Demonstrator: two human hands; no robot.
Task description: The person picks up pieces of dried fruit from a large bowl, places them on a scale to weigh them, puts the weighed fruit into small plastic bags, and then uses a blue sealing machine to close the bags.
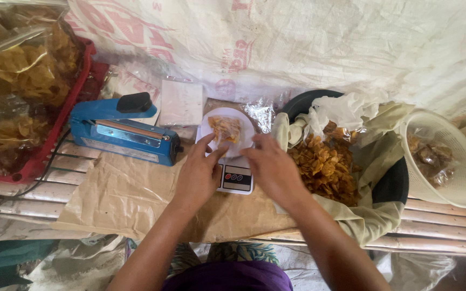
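Our left hand (pixel 199 171) pinches the near edge of a small clear bag of chips (pixel 225 129) between thumb and forefinger, while our right hand (pixel 272 170) reaches in from the other side, its fingers curled at the bag's right edge; from this angle we cannot quite tell whether it grips the plastic or only steadies it. The bag holds a modest heap of golden-orange chips and sits on the round white platform of a small kitchen scale (pixel 234 178), whose display panel shows just below our fingers. Just right of the scale, a dark round basin (pixel 392 186) lined with pale cloth and plastic holds a large loose pile of the same chips (pixel 324 167), and beyond it stands a white plastic colander (pixel 449 161) with a little crumpled plastic inside. To the left lies a blue heat sealer (pixel 122 132) with a black knob, and farther left a red crate (pixel 55 129) stacked with filled bags of chips. Everything rests on brown paper (pixel 120 196) spread over a bench of bamboo slats (pixel 443 226), with white woven sacking (pixel 324 43) hanging behind.
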